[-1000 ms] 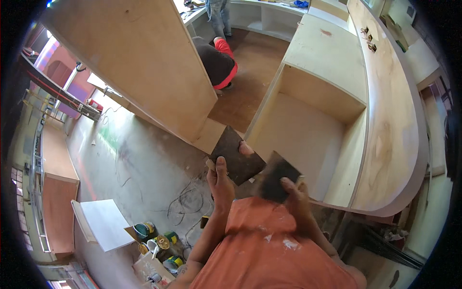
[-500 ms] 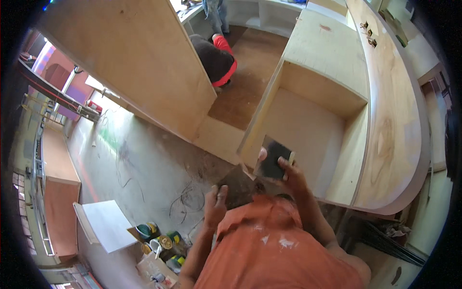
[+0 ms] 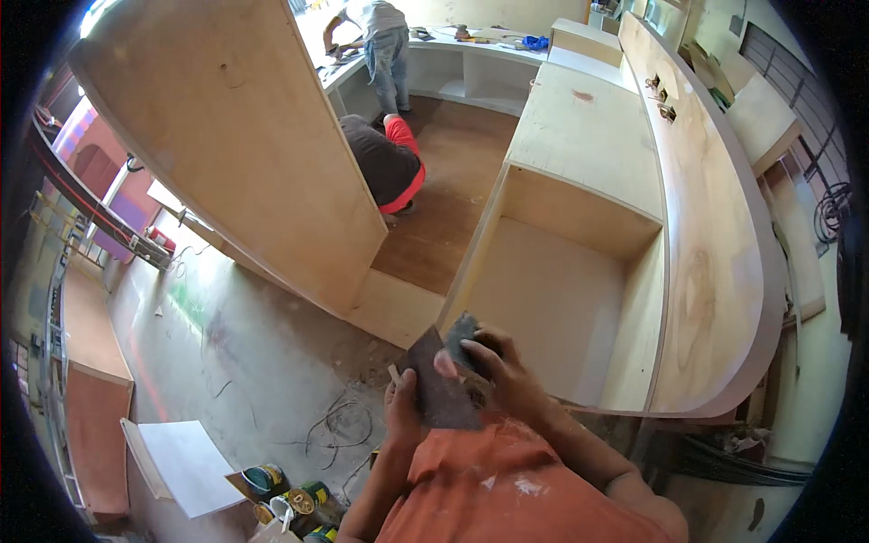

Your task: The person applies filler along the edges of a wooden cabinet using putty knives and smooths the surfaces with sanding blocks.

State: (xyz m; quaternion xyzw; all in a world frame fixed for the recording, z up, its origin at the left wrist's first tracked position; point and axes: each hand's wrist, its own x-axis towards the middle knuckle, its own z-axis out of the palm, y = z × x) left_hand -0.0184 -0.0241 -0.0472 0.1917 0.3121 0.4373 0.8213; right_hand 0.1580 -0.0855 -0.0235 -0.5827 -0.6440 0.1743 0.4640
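One dark plate (image 3: 445,404) is clamped in the left hand (image 3: 404,405), a second plate (image 3: 461,335) in the right hand (image 3: 507,366) just beside it; whether the plates touch, I cannot tell. A pinkish dab (image 3: 444,364) lies between the hands; tilting either plate could drop it onto the orange shirt (image 3: 516,480) below them.

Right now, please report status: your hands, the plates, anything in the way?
Left hand grips a dark flat plate with a pinkish dab; right hand grips a second dark plate. Plates close together, contact unclear. Open wooden box just beyond.
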